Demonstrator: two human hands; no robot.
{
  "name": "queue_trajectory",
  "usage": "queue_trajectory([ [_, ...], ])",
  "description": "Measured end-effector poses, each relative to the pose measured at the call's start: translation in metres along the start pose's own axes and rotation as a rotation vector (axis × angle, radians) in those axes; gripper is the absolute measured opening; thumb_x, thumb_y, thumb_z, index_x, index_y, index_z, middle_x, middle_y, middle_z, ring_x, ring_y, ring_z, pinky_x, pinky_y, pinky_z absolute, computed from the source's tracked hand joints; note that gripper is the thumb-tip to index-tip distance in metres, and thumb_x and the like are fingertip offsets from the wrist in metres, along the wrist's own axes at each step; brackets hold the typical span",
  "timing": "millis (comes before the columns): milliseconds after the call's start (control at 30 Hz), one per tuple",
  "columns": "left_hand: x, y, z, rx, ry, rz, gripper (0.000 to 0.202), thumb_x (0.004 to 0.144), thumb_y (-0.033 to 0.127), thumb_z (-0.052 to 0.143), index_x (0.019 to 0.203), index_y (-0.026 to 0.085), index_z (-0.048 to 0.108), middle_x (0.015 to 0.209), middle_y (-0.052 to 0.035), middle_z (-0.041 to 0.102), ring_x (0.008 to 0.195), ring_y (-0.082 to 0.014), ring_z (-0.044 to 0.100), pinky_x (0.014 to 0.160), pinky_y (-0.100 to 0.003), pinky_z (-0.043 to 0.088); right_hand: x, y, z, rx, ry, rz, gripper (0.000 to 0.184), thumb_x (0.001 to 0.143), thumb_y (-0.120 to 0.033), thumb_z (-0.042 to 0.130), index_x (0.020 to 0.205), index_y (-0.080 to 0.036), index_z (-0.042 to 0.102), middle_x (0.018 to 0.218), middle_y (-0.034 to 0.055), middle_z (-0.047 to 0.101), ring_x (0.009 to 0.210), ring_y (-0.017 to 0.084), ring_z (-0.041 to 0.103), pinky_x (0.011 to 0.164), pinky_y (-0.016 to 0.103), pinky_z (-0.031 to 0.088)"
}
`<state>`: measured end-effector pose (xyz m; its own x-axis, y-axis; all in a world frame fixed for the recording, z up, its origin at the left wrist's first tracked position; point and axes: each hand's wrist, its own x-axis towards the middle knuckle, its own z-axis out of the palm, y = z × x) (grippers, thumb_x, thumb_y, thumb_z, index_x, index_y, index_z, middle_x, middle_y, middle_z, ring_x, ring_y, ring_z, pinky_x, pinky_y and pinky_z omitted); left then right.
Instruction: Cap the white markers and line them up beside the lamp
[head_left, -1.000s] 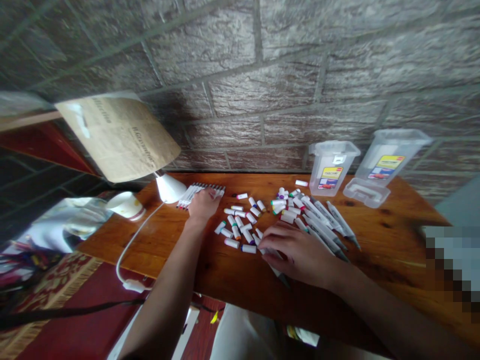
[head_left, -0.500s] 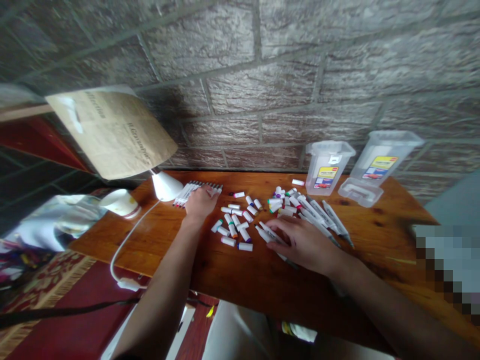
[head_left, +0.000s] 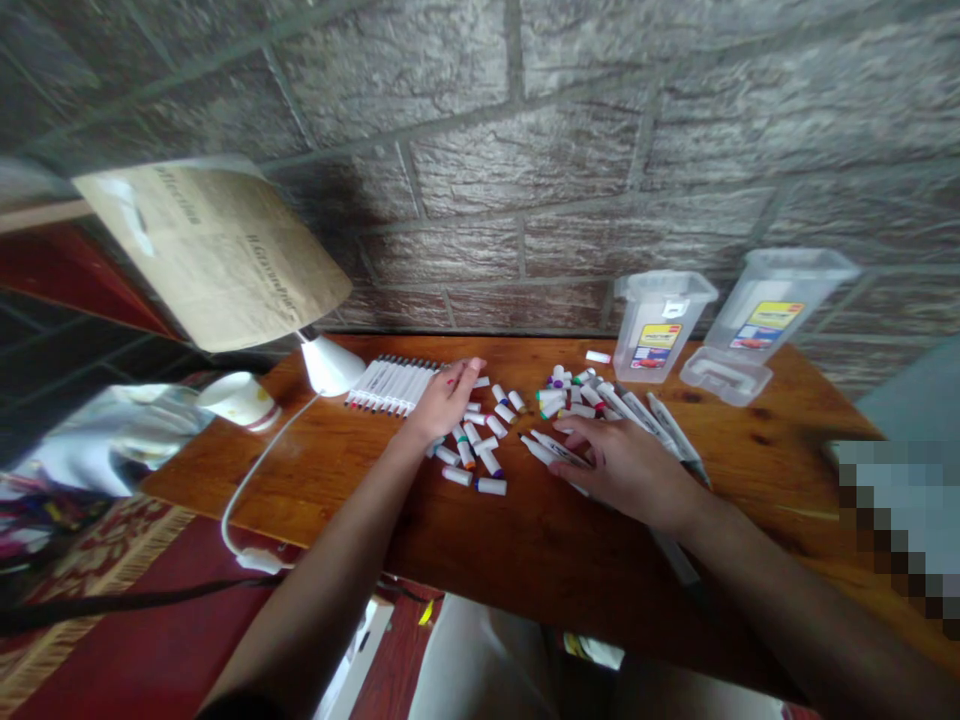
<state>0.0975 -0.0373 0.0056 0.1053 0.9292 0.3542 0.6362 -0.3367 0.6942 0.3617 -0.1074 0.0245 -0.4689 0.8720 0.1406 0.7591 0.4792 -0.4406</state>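
My left hand (head_left: 444,402) is over the right end of a row of white markers (head_left: 386,387), beside loose marker caps. Its thumb and fingers are drawn together, with a small red spot near them; what they hold, if anything, is hidden. White marker caps with coloured ends (head_left: 491,487) lie scattered between my hands. Two uncapped white markers (head_left: 551,452) point left from under the curled fingers of my right hand (head_left: 619,460), which grips them. Behind that hand lie a second cluster of caps (head_left: 553,408) and several more markers (head_left: 645,418).
Two clear plastic containers (head_left: 651,335) stand at the back right by the brick wall, with an open lid (head_left: 726,377) at the rear one. A lamp (head_left: 330,368) with a paper shade and a paper cup (head_left: 238,400) are on the left. The lamp cord (head_left: 229,490) hangs over the table's front edge.
My left hand has moved right, off the row of markers and towards the caps, uncovering more of the row. My right hand has shifted slightly right, still holding the markers.
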Motion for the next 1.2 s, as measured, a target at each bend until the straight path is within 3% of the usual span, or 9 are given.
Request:
queue_trajectory([
  [100, 0.001, -0.004, 0.001, -0.01, -0.029, -0.006, 0.058, 0.099, 0.057, 0.03, 0.116, 0.017, 0.068, 0.122, -0.0094, 0.07, 0.116, -0.0227, 0.063, 0.104, -0.035, 0.045, 0.0, 0.0, -0.002, -0.025, -0.001, 0.023, 0.029, 0.085, -0.036, 0.067, 0.112, -0.024, 0.067, 0.089, 0.0024, 0.075, 0.073, 0.019, 0.066, 0.065, 0.027, 0.045],
  [300, 0.006, -0.012, -0.005, -0.044, 0.081, -0.139, 0.063, 0.095, 0.064, 0.032, 0.106, 0.016, 0.071, 0.111, -0.0118, 0.073, 0.105, -0.0242, 0.068, 0.097, -0.036, 0.05, 0.001, 0.001, -0.004, -0.058, 0.019, 0.054, 0.016, 0.087, -0.035, 0.065, 0.097, -0.023, 0.067, 0.088, 0.0042, 0.074, 0.077, 0.02, 0.066, 0.066, 0.029, 0.043],
  [433, 0.007, -0.016, 0.007, -0.164, 0.054, -0.206, 0.066, 0.095, 0.065, 0.031, 0.108, 0.015, 0.071, 0.118, -0.0123, 0.072, 0.113, -0.0244, 0.065, 0.104, -0.037, 0.046, 0.0, 0.002, -0.005, -0.058, 0.025, 0.074, 0.016, 0.085, -0.038, 0.067, 0.093, -0.023, 0.067, 0.086, 0.0045, 0.073, 0.079, 0.022, 0.067, 0.068, 0.03, 0.043],
  [567, 0.007, -0.013, 0.026, -0.355, 0.039, -0.271, 0.068, 0.094, 0.067, 0.028, 0.108, 0.016, 0.071, 0.121, -0.012, 0.071, 0.114, -0.0242, 0.065, 0.101, -0.038, 0.048, 0.001, -0.001, -0.004, -0.052, 0.019, 0.103, 0.017, 0.083, -0.038, 0.069, 0.091, -0.023, 0.068, 0.081, 0.0038, 0.072, 0.075, 0.021, 0.065, 0.065, 0.029, 0.04],
  [733, 0.009, 0.001, 0.041, -0.441, 0.052, -0.22, 0.069, 0.094, 0.068, 0.028, 0.102, 0.016, 0.073, 0.114, -0.0123, 0.073, 0.111, -0.0238, 0.066, 0.103, -0.038, 0.046, 0.002, 0.001, 0.001, 0.009, 0.054, 0.099, 0.015, 0.083, -0.033, 0.069, 0.075, -0.021, 0.065, 0.069, 0.0005, 0.065, 0.063, 0.015, 0.057, 0.059, 0.027, 0.034],
  [833, 0.009, 0.005, 0.044, -0.515, 0.028, -0.197, 0.072, 0.093, 0.069, 0.026, 0.105, 0.014, 0.072, 0.116, -0.0137, 0.072, 0.111, -0.0244, 0.066, 0.103, -0.04, 0.047, 0.004, 0.006, 0.002, 0.165, 0.104, 0.07, 0.018, 0.084, -0.035, 0.066, 0.074, -0.02, 0.067, 0.068, -0.0002, 0.065, 0.062, 0.014, 0.055, 0.06, 0.027, 0.036],
  [1000, 0.004, 0.011, 0.044, -0.58, -0.03, -0.177, 0.073, 0.094, 0.069, 0.025, 0.11, 0.014, 0.07, 0.122, -0.0142, 0.07, 0.117, -0.0249, 0.063, 0.108, -0.04, 0.043, 0.004, 0.004, -0.004, 0.648, 0.159, 0.056, 0.029, 0.083, -0.046, 0.067, 0.086, -0.018, 0.074, 0.081, 0.0023, 0.07, 0.069, 0.015, 0.058, 0.063, 0.027, 0.041],
  [1200, -0.005, 0.029, 0.038, -0.381, -0.036, -0.051, 0.061, 0.096, 0.064, 0.032, 0.107, 0.021, 0.072, 0.12, -0.0077, 0.071, 0.117, -0.0229, 0.062, 0.107, -0.037, 0.043, 0.004, -0.004, -0.012, 1.1, 0.107, 0.242, 0.035, 0.074, -0.049, 0.077, 0.09, -0.018, 0.076, 0.064, -0.0032, 0.056, 0.051, 0.006, 0.037, 0.047, 0.022, 0.025],
])
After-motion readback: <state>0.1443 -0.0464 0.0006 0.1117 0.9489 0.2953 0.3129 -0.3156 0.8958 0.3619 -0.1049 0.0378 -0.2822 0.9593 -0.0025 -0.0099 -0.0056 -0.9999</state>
